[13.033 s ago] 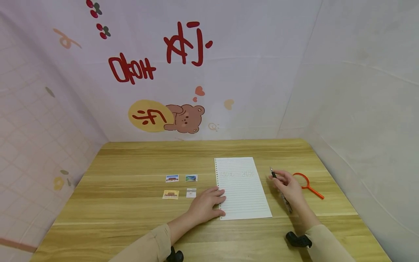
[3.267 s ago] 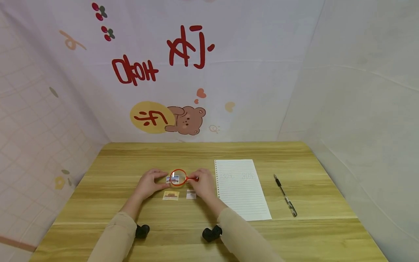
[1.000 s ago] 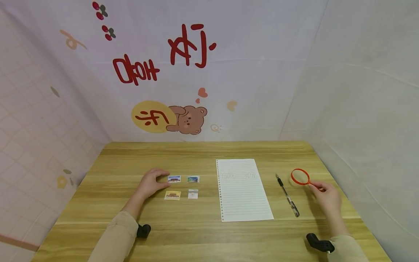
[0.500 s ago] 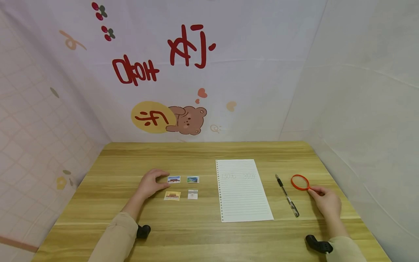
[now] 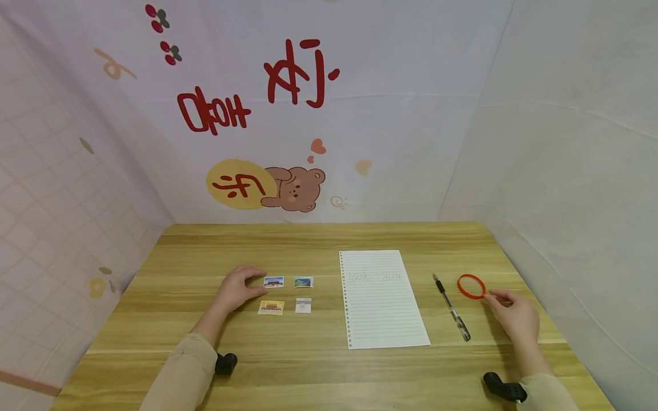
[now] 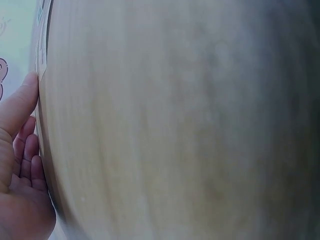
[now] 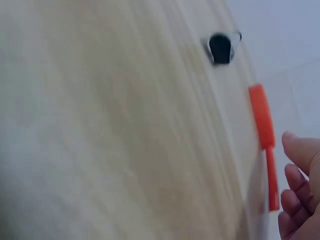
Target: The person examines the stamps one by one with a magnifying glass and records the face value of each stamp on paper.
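Observation:
My left hand (image 5: 237, 290) rests on the table, its thumb and index finger beside the left edge of a blue-and-red stamp (image 5: 273, 282). In the left wrist view, the thumb (image 6: 22, 102) is stretched out. Near that stamp lie a green-blue stamp (image 5: 303, 282), a yellow stamp (image 5: 271, 307) and a pale grey stamp (image 5: 303, 306). On the right, a red magnifying glass (image 5: 471, 286) lies on the table. My right hand (image 5: 516, 317) is beside its handle; the right wrist view shows thumb and fingers apart from the handle (image 7: 271, 180), loosely curled.
A lined sheet of paper (image 5: 382, 314) with faint handwriting lies mid-table. Between it and the magnifying glass is a black pen (image 5: 452, 308), tip pointing away. Fabric walls (image 5: 390, 114) enclose the wooden table (image 5: 288, 365) at the back and sides.
Earlier my right hand held the pen, then the magnifying glass over the stamps. It has carried the glass right, lowered it flat and let go. My left hand went from paper to stamps.

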